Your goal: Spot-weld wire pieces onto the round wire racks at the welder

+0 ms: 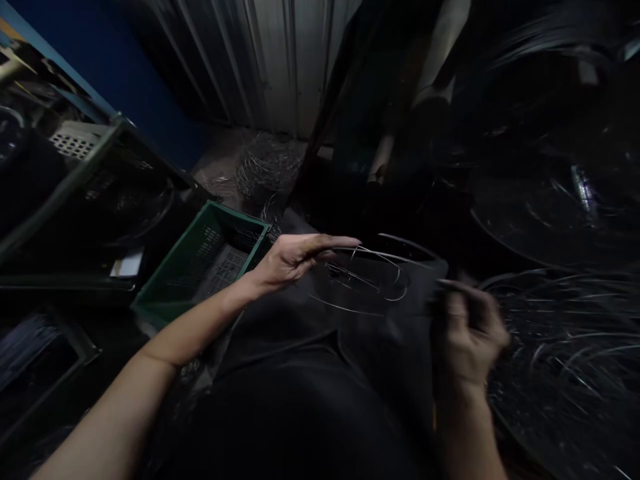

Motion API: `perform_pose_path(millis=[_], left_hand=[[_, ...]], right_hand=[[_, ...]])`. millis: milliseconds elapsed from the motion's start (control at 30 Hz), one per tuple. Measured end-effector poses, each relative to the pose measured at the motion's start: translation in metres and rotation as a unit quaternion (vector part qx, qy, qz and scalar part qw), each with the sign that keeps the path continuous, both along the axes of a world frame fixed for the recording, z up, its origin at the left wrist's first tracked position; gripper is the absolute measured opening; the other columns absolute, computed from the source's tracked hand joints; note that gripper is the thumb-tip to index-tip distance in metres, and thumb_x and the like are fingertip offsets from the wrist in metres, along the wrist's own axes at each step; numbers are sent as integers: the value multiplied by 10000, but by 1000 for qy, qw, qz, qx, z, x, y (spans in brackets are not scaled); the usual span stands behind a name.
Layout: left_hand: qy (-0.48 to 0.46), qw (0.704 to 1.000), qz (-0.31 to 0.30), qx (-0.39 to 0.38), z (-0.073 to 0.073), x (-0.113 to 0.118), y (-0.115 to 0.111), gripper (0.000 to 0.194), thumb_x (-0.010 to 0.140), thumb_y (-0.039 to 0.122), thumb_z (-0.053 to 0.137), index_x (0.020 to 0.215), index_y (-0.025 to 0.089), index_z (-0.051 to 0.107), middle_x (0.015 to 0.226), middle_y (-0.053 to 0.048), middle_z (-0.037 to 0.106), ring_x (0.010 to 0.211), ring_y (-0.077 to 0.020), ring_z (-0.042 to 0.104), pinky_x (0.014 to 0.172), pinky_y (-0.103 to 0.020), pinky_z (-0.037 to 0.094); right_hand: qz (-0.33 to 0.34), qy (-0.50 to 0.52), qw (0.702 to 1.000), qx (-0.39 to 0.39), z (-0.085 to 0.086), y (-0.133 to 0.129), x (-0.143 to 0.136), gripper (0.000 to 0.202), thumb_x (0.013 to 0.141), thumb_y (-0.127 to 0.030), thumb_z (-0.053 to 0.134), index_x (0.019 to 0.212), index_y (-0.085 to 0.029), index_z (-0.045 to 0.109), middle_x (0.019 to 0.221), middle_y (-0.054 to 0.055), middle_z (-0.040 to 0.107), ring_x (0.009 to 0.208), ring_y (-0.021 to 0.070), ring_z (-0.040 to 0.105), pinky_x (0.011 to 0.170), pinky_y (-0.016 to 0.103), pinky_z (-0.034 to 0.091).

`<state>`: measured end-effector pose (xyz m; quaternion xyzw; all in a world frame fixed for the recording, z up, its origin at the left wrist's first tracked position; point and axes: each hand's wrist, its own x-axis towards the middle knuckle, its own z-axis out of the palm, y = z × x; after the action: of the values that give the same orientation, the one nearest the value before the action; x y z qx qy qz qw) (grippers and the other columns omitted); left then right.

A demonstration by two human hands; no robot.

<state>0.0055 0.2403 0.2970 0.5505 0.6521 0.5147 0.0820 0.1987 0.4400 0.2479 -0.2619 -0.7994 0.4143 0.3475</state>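
Above my lap, my left hand pinches thin curved wire between its thumb and fingers. The wire runs from those fingertips toward the right, with loose curved strands below it over the dark clothing. At the right, my right hand is blurred by motion, its fingers bent near the far end of the wire. Whether it grips the wire cannot be made out.
A green plastic crate is left of my lap. Tangled wire lies on the floor ahead; more coiled wire is at the right. Dark metal racks stand at the left, before a corrugated wall.
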Motion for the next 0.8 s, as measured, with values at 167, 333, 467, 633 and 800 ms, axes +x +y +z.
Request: perform_pose_path(millis=[167,333,467,633,800], left_hand=[[85,994,7,-64,-42,-3,-9,305,927,264,464,1184,196,614,792,-38,653,702,-103,594,673,-212,479],[135,981,87,-107,-36,-28,-27,286,909,200,468,1127,189,652,812,-41,626,768,-120,566,728,-243,457],[45,987,41,-149,-6,-26,-30,396,906,234,477,1298,254,526,825,-21,629,722,-112,569,686,-229,458],[77,944,-216,-238,11,14,-11,360,913,229,468,1233,356,576,700,25,604,593,-77,521,611,-179,418],[119,961,-138,-208,5,16,-12,362,917,178,436,1232,288,573,728,20,656,642,-82,588,681,-192,447]], right_hand=[[111,1,994,11,-6,-26,-11,205,887,-240,538,1041,-260,673,933,14,680,788,138,629,707,270,493],[102,6,993,66,-10,-12,8,196,868,-199,557,1000,-263,688,876,4,693,730,135,639,649,245,489],[133,-42,988,71,-4,-1,26,197,872,-177,531,982,-261,672,846,5,683,678,136,625,612,251,486],[292,-136,944,73,14,-10,39,185,871,-157,501,972,-236,634,861,36,650,750,153,637,661,264,513],[315,-183,925,110,-3,-15,59,206,887,-148,458,1001,-237,605,937,64,630,824,154,634,681,258,525]])
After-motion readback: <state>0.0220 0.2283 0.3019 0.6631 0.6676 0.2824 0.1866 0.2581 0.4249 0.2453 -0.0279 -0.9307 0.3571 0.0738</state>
